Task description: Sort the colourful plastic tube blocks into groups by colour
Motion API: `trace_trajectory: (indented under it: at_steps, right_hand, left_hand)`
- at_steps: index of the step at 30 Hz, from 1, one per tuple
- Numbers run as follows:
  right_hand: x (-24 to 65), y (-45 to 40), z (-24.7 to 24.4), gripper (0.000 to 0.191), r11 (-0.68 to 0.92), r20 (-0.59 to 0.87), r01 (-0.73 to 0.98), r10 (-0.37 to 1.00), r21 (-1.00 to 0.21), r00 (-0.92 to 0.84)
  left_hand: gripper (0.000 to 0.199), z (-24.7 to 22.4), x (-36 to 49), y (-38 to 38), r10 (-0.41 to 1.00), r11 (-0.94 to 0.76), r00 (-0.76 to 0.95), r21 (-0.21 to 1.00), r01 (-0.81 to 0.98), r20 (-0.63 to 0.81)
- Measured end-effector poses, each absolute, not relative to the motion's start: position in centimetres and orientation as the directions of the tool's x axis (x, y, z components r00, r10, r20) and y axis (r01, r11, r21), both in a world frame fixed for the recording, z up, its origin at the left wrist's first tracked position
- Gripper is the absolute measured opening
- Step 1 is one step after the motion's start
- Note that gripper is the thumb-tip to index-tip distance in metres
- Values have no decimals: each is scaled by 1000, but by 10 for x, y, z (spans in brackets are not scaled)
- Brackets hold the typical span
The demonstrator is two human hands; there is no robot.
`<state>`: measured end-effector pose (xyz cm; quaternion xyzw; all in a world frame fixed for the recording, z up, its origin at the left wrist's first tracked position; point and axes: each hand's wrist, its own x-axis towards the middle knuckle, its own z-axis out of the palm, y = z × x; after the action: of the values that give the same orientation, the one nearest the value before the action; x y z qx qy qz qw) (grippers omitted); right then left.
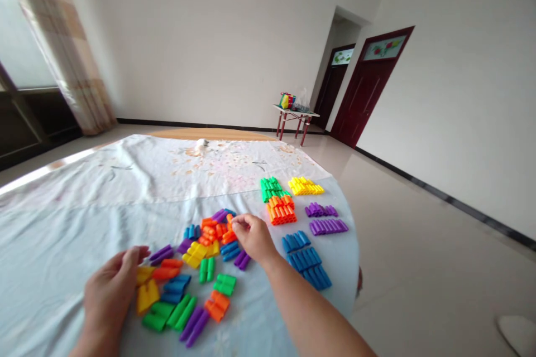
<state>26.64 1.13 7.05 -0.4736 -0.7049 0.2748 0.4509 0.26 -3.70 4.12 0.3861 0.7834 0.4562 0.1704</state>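
My right hand (253, 239) is closed in a pinch at an orange plastic tube piece (230, 221), over the far side of a loose mixed heap. My left hand (109, 293) rests at the heap's left edge with loosely bent fingers, right beside yellow tube pieces (147, 295); nothing shows in its grasp. Between the hands lie paired-tube pieces: yellow ones (195, 255), green ones (206, 270), blue ones (176, 288), purple ones (195, 326) and orange ones (217, 305).
Along the table's right side stand single-colour groups: green (272, 188), orange (281, 210), yellow (305, 186), purple (329, 227) and blue (305, 259). A flowered cloth (84, 234) covers the table. A small table (312, 114) with a colourful bag (287, 101) stands by the far wall.
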Motion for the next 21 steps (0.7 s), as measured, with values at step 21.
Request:
trace_trajectory:
  at_steps: [21]
  right_hand:
    - [274, 8, 41, 25, 488, 451, 499, 869, -716, -202]
  left_hand:
    - [41, 33, 5, -33, 769, 219, -638, 926, 309, 31]
